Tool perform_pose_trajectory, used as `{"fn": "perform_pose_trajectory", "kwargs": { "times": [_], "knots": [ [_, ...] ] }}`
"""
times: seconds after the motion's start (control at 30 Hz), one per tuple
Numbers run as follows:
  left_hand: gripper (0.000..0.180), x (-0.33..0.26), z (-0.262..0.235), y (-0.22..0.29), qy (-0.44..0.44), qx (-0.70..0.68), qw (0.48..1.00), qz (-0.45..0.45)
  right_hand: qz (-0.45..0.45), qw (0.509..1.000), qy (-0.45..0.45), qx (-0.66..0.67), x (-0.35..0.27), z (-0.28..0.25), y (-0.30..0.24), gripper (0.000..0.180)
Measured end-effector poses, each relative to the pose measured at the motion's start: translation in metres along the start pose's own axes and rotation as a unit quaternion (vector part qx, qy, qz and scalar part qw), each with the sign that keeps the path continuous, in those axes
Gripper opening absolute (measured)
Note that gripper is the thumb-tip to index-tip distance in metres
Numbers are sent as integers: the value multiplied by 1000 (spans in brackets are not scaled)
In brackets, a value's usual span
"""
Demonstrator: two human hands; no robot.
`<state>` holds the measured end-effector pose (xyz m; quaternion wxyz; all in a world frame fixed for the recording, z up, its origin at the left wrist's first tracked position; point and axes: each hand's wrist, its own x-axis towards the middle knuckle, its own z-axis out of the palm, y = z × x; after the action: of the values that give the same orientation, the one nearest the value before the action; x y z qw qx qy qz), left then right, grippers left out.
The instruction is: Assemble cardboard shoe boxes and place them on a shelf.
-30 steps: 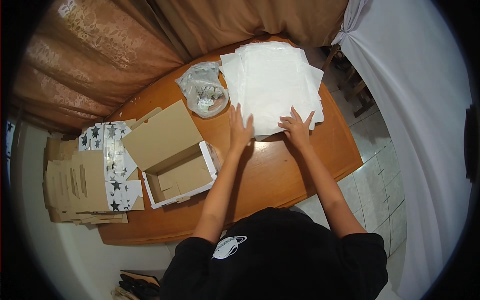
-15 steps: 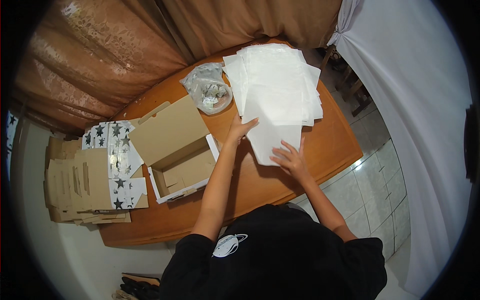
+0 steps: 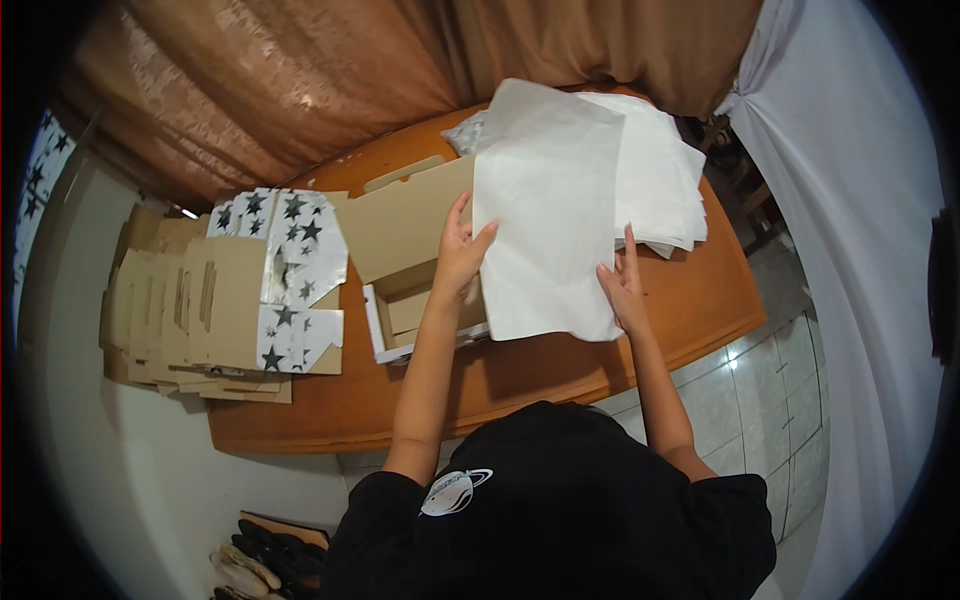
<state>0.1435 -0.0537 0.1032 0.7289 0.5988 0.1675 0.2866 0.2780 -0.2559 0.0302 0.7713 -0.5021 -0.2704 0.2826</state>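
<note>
Left on the bench (image 3: pixel 705 295), flat cardboard pieces (image 3: pixel 232 300) lie piled, prob. to save space. Next, open box (image 3: pixel 412 235), lid back, prob. for easy access. L hand (image 3: pixel 460 260) grips paper sheet (image 3: pixel 548 215) by left edge, R hand (image 3: pixel 626 295) by right, fingers closed, prob. vs. sagging; it's raised, part-hiding box & far-right paper stack (image 3: pixel 662 170).

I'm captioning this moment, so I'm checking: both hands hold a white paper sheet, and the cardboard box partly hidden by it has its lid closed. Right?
Not quite: the lid is open, not closed. The head view shows the inside of the cardboard box. The rest is right: left hand and right hand hold the white paper sheet, partly hiding the box.
</note>
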Motion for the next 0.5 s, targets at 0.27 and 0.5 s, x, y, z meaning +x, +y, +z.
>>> {"fn": "perform_pose_trajectory", "kwargs": {
  "times": [0.27, 0.5],
  "knots": [
    [70, -50, -113, -5, 165, 223, 958, 74, -107, 966, -119, -203, 42, 81, 35, 43],
    [49, -68, -171, -24, 142, 505, 846, 94, -187, 818, -110, -532, 51, 123, 62, 40]
  ]
}}
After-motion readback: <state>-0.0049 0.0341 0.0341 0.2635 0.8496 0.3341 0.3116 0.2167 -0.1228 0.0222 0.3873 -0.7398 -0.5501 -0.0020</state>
